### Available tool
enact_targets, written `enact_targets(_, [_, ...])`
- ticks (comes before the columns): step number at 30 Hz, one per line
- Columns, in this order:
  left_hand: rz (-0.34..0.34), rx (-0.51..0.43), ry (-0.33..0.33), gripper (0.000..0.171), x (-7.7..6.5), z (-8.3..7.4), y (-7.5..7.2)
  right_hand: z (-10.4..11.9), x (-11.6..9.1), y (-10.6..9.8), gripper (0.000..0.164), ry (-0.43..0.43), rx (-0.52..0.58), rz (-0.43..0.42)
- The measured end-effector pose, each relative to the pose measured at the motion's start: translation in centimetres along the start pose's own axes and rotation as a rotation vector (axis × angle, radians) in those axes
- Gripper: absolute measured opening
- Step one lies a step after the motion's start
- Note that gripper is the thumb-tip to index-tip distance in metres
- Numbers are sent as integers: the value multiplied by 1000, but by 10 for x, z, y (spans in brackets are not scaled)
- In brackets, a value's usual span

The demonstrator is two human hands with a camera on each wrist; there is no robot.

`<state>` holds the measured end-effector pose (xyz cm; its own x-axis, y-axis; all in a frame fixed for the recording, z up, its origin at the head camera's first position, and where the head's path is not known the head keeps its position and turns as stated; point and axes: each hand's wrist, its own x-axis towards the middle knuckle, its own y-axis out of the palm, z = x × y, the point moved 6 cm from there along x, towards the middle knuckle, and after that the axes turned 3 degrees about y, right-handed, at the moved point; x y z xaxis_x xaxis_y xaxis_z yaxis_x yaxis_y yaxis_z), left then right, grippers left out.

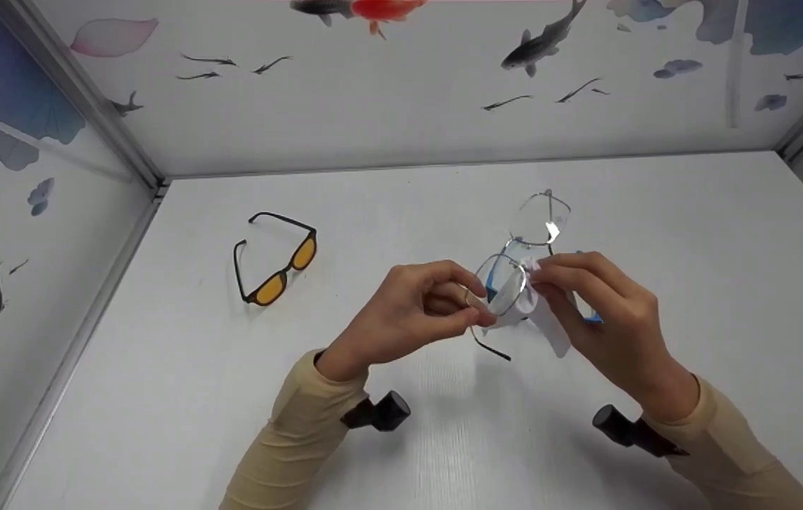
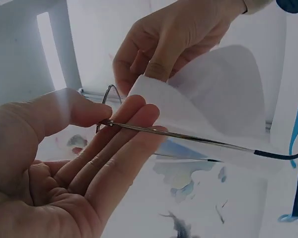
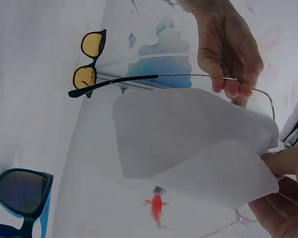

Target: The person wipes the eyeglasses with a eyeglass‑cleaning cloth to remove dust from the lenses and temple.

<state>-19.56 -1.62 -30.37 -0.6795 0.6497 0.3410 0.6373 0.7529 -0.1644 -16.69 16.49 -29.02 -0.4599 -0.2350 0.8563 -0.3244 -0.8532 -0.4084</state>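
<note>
My left hand (image 1: 416,304) pinches a pair of thin metal-framed eyeglasses (image 1: 542,219) near a hinge, thumb against fingertips. One temple (image 2: 203,138) with a black tip sticks out past the fingers in the left wrist view. My right hand (image 1: 607,319) grips a white cloth (image 3: 188,144) folded against the nearer lens, which partly hides it. Much of the cloth hangs below the fingers. Behind the hands, blue-and-black sunglasses (image 3: 24,191) lie on the table, mostly covered in the head view.
Black-framed glasses with yellow lenses (image 1: 272,289) lie with temples spread, left of the hands on the white table (image 1: 161,397). Walls printed with fish and leaves stand at the back (image 1: 401,106) and left. A small black camera sits on each wrist.
</note>
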Motion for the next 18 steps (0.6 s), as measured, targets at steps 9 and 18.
enact_targets(9, [27,-95,-137,22,4,12,13,5,-2,5,25,-4,11,-100])
enact_targets(18, [-10,-44,-227,25,5,18,12,17,2,5,27,-103,-8,-120])
